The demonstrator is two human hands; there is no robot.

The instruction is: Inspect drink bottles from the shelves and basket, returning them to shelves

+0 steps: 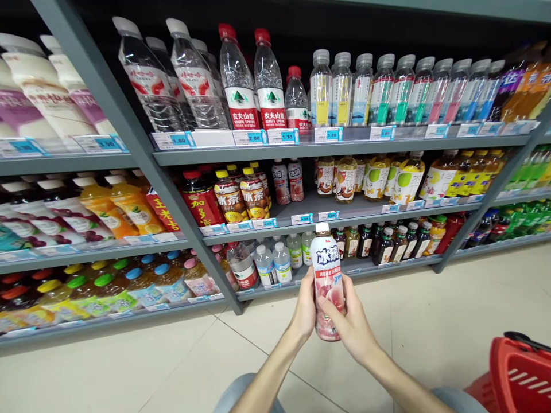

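Both of my hands grip one drink bottle (327,261), which has a white cap and a white, red and pink label with fruit on it. It is upright and faces me. My left hand (305,304) wraps its left side, the fingers mostly hidden behind. Around the right side closes my right hand (349,318), its thumb lying across the front of the label. Two similar bottles (296,180) stand on the middle shelf, with a gap of bare shelf in front of them.
Grey shelving (258,150) full of bottled drinks spans the view, with price tags (282,136) along its edges. A red shopping basket (519,373) stands on the tiled floor (181,355) at lower right. My knees show at the bottom.
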